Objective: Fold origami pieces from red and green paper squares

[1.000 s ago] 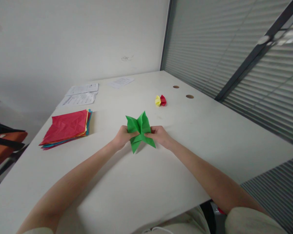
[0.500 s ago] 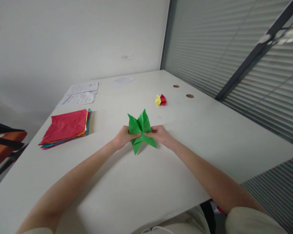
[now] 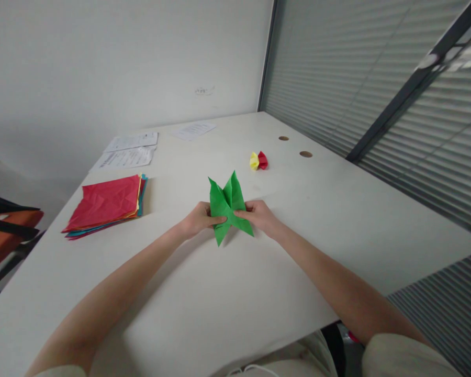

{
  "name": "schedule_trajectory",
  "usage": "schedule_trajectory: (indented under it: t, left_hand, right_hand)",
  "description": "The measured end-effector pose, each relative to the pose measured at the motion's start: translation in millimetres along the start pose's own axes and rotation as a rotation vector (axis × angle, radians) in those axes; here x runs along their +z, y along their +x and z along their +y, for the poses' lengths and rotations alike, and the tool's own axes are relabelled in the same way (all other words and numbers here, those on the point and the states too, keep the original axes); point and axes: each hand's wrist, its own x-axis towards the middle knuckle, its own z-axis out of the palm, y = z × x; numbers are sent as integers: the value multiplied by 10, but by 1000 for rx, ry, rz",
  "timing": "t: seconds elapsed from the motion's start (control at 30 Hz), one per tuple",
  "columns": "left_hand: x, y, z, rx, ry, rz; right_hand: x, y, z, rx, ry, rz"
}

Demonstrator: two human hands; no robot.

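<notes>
Between my two hands is a green folded paper [image 3: 228, 204] with several pointed corners, two of them pointing away from me and two toward me. My left hand [image 3: 200, 220] grips its left side, thumb lying on the front face and fingers behind. On the right side my right hand [image 3: 260, 216] pinches it the same way, thumb on top. Both thumbs press near the middle of the paper, and the fingers behind it are mostly hidden. The lower points hang just over the white table [image 3: 235, 293], casting a shadow there.
Left of my hands lies a stack of coloured paper sheets [image 3: 110, 201], red on top. A small yellow and red folded paper piece [image 3: 258, 161] sits beyond my right hand. Printed sheets [image 3: 129, 149] lie at the back left. Two round holes [image 3: 306, 154] pierce the table near the blinds.
The green paper has tilted slightly, its far points shifting a little up and right and its creased middle looking flatter. Both hands keep their hold.
</notes>
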Motion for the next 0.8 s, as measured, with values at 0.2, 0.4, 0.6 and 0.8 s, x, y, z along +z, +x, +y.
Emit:
schedule_trajectory:
  t: [0.2, 0.4, 0.6, 0.8]
  left_hand:
    - [-40, 18, 17, -21, 18, -52]
    - [-85, 15, 6, -31, 67, -135]
    - [-198, -49, 111, 2, 99, -359]
    - [-101, -68, 92, 6, -2, -260]
  right_hand:
    - [-61, -1, -48, -16, -11, 24]
    - [-53, -14, -59, 5, 34, -20]
    - [-80, -10, -82, -9, 8, -3]
    - [-31, -7, -29, -4, 9, -4]
